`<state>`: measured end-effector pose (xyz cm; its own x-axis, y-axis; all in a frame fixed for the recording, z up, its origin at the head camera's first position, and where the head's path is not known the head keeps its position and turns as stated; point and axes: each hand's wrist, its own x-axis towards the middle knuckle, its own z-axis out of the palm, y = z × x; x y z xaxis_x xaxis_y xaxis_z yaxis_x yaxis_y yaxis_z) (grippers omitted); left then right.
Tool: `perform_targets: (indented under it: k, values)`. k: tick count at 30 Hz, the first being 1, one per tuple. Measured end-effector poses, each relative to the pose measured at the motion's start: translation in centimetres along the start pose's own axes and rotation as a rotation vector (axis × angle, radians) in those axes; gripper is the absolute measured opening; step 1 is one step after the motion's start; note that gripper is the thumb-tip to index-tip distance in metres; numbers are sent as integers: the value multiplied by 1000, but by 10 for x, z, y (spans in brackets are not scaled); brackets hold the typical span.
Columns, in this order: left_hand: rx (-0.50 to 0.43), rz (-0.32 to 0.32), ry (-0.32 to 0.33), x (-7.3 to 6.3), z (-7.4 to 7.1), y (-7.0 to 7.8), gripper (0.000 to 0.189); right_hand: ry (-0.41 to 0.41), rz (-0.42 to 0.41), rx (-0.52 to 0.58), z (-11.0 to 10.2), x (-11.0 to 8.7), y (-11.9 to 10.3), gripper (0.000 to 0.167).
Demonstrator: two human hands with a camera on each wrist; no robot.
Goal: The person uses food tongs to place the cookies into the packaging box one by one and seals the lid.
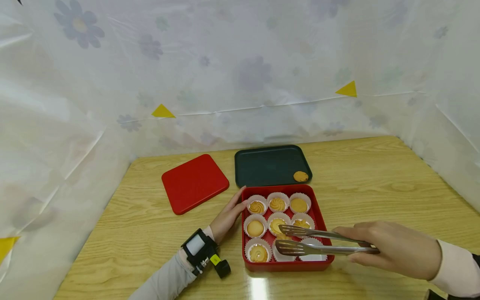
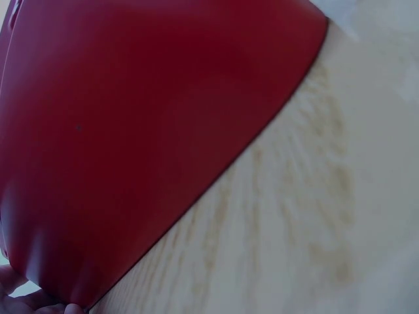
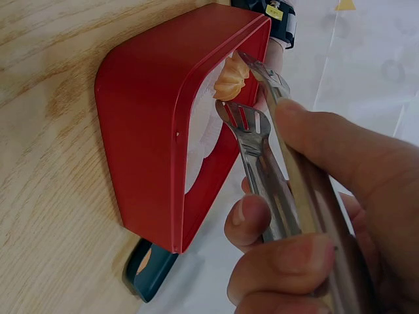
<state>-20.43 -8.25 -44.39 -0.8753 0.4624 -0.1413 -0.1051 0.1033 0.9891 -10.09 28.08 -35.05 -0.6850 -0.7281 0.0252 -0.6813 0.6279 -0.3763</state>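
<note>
My right hand (image 1: 393, 248) grips metal tongs (image 3: 265, 170) with slotted tips. The tips reach over the front row of a red box (image 1: 285, 266), one on each side of a ridged piped cookie (image 3: 232, 77). That cookie is at the front middle paper cup (image 1: 279, 255); I cannot tell whether the tips squeeze it. My left hand (image 1: 226, 218) rests against the box's left wall with its fingers extended. Round and swirled cookies (image 1: 255, 228) sit in other white paper cups, and the front right cup (image 1: 314, 255) shows only white paper.
A dark green tray (image 1: 268, 164) lies behind the box, with one flat cookie (image 1: 301, 176) at its near right corner. To the left is a red lid (image 1: 196, 183) lying flat on the wooden table (image 1: 375, 179). White flowered sheeting (image 1: 240, 121) surrounds the table's back and sides.
</note>
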Motion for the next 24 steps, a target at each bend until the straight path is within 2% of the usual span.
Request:
perform_targets:
  k: [6,12,24]
  values:
    - [-3,-13,8,1,0,0,60,-9,-23,-7,0,1,-1,46]
    - [-2,-4,1,1,0,1,59,-55,30,-23,0,6,-5,49]
    - [-3,-10,2,0,0,2,59,-95,97,-192,2,17,-15,54]
